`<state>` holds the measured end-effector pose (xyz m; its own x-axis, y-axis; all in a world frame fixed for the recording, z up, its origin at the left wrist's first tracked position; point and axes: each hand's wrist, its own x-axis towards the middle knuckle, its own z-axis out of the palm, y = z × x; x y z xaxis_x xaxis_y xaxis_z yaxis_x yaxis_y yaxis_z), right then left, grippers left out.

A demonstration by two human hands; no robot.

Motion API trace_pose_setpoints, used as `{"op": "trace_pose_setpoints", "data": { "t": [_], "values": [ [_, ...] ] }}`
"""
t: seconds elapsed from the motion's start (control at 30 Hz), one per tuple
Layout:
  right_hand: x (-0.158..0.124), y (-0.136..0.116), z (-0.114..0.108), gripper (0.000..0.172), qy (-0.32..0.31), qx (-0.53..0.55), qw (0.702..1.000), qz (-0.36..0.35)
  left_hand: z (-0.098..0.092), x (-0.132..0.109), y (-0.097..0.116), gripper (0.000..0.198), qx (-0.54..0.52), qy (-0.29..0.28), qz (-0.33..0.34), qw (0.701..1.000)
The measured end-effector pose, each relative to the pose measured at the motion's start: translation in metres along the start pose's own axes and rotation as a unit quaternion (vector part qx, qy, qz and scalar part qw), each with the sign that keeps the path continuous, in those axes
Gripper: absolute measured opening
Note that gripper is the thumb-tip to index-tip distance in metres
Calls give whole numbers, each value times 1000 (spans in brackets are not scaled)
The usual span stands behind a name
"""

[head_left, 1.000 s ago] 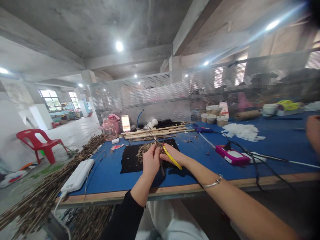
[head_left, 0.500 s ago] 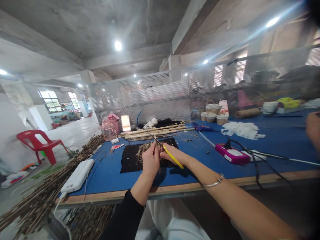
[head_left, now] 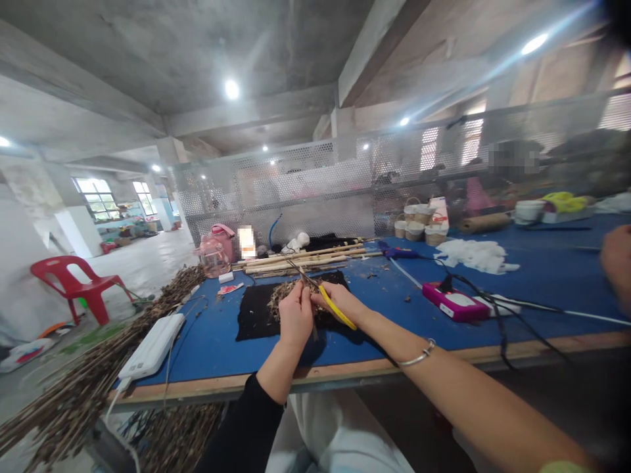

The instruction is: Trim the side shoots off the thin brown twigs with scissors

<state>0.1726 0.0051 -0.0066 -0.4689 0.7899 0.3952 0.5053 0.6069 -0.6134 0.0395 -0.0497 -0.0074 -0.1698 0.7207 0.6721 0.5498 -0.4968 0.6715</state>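
Observation:
My left hand (head_left: 294,315) is closed around a thin brown twig (head_left: 313,326) held upright over the blue table (head_left: 384,315). My right hand (head_left: 339,301) grips yellow-handled scissors (head_left: 331,303), blades pointing up and left at the twig's top. Just behind both hands a black cloth (head_left: 254,312) lies on the table with a pile of dry twig cuttings (head_left: 283,290) on it.
A white power bank (head_left: 152,345) lies at the table's left edge, above a big heap of twigs (head_left: 89,374). Bamboo poles (head_left: 300,258), a pink jug (head_left: 217,255), small baskets (head_left: 419,226), white stuffing (head_left: 476,254) and a magenta device (head_left: 456,303) with black cables stand around. Another person's hand (head_left: 616,259) shows at far right.
Both hands stayed together over the cloth; the scissors shifted slightly, tilting their handle lower and then back up. The view drifted a little.

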Motion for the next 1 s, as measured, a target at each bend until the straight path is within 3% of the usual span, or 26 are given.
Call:
{"op": "trace_pose_setpoints", "data": {
  "t": [0.33,0.6,0.73,1.0],
  "values": [
    [2,1,-2,44,21,-17,999,-45,1,-1,5,36,-48,-27,1,999],
    [2,-3,2,43,15,-1,1000,1,1,-2,-4,35,-67,-44,-40,996],
    [1,-4,3,41,-24,17,1000,4,3,-1,-9,32,-89,-56,-73,992],
    [3,9,1,47,-12,-125,990,61,8,1,-15,26,-169,-130,-148,966]
  ]
}}
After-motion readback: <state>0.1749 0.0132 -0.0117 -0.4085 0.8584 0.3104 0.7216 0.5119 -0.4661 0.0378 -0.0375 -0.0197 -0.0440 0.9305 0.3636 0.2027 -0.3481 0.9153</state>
